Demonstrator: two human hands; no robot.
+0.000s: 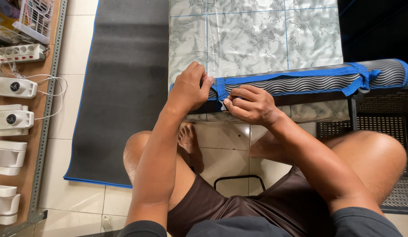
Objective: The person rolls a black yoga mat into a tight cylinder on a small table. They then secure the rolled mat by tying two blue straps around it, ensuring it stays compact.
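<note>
L hand (pixel 189 90) was closed over the near end of the rolled mat (pixel 309 79), fingers curled on top by the blue tie strap (pixel 220 90), thumb side pressing the roll down. R hand (pixel 251 104) was pinched narrow, thumb and forefinger tips together at the strap's lower part, just beside the L hand; what exactly sat between the tips was too small to tell.

Roll lay crosswise in front of the person, w/ grey wave pattern and blue edging, resting partly on a dark wire rack (pixel 379 114) at the right. A second blue tie (pixel 359 77) was already knotted near the far end.

Handling, judged: mat looked soft, foamy, light; springy enough to unroll if let go, so the roll needs a hand held on it. Surface ribbed, prob. not slippery. Best hold seemed around the roll's body beside a strap, not by the strap alone. Strap was thin fabric, limp, takes a fingertip pinch.

Under/behind the roll: a marbled pale sheet (pixel 256 35) w/ thin blue grid lines, spread flat. Left of it a dark grey mat (pixel 120 87) w/ blue border lay open on the tiled floor (pixel 221 153). Far left: a shelf (pixel 24 166) w/ white devices (pixel 13 87), cables and a power strip (pixel 20 52). Person sat w/ bare knees apart, foot (pixel 190 142) on the tile below the hands.
</note>
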